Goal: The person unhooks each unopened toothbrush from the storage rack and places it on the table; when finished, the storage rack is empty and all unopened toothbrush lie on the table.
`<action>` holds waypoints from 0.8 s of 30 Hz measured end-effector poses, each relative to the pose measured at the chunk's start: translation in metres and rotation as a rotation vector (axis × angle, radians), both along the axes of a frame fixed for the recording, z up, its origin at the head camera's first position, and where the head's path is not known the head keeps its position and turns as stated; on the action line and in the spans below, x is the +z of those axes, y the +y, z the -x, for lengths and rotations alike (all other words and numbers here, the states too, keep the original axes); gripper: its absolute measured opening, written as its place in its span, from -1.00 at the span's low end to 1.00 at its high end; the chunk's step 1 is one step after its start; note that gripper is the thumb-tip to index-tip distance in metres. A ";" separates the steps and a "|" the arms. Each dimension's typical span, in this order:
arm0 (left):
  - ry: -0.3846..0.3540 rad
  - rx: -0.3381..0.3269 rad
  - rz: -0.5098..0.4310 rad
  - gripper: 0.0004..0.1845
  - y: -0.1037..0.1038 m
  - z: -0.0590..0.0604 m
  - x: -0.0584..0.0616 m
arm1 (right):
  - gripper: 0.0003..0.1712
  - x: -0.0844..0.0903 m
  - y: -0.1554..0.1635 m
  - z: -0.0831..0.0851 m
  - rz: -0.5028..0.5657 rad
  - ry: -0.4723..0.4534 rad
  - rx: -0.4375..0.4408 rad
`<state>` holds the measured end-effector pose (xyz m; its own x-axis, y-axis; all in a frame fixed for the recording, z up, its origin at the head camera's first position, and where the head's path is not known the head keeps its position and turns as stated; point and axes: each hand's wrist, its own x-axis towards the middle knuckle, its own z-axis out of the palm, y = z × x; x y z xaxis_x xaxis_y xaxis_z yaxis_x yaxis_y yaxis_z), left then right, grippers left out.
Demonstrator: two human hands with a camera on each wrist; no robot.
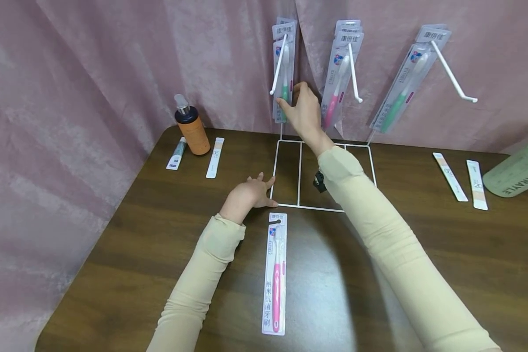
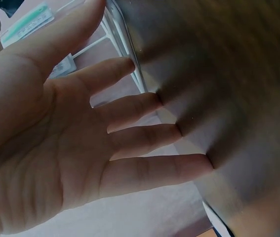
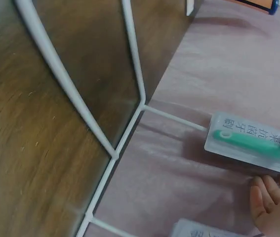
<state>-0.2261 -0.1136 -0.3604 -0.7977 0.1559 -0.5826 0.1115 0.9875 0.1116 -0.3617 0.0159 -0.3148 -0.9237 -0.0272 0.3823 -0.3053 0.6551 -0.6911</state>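
Toothbrush pack (image 1: 284,83), pinched by the right hand (image 1: 302,113), could snag on its hook (image 1: 278,66); the left hand (image 1: 251,193), fingers spread, steadies the rack (image 1: 323,209).

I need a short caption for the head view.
Right hand grips a hanging green toothbrush pack; left hand rests on the table.

Bench (image 1: 136,234): dark brown wood grain. Curtain (image 1: 92,63) behind: dusty pink, faint mottled sheen. Wire rack (image 1: 325,209) & hooks: white. Toothbrush pack on left hook (image 1: 285,73): green handle, white/clear card w/ blue-red logo. Mid-hook pack (image 1: 341,73): pink handle. Right-hook pack (image 1: 407,83): green handle. Pack lying on bench (image 1: 275,274): pink brush, white card, pink side strip. Pump bottle (image 1: 192,128): orange body, black neck, clear pump. Lying bottle at right (image 1: 517,171): pale green, dark lettering. Sleeves (image 1: 405,264): cream-beige.
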 end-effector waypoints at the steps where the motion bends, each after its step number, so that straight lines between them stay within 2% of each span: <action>1: 0.002 -0.002 -0.001 -0.12 0.001 0.000 0.000 | -0.44 0.001 0.001 0.000 -0.006 0.012 -0.001; 7: -0.020 -0.013 -0.006 -0.12 0.000 -0.001 0.002 | -0.50 -0.001 0.002 -0.008 -0.052 0.038 -0.019; 14: -0.001 0.005 0.007 -0.13 -0.007 -0.001 0.004 | -0.43 -0.003 0.003 -0.034 -0.132 0.115 0.026; 17: -0.006 -0.005 -0.008 -0.13 -0.006 -0.002 0.004 | -0.43 -0.005 0.011 -0.044 -0.109 0.106 0.050; 24: -0.013 0.006 -0.031 -0.14 -0.002 -0.002 0.003 | -0.42 -0.005 0.032 -0.063 -0.048 0.072 0.166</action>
<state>-0.2241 -0.1155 -0.3574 -0.7909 0.1691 -0.5882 0.1037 0.9842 0.1434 -0.2989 0.0477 -0.3196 -0.8753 -0.1965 0.4419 -0.4595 0.6230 -0.6330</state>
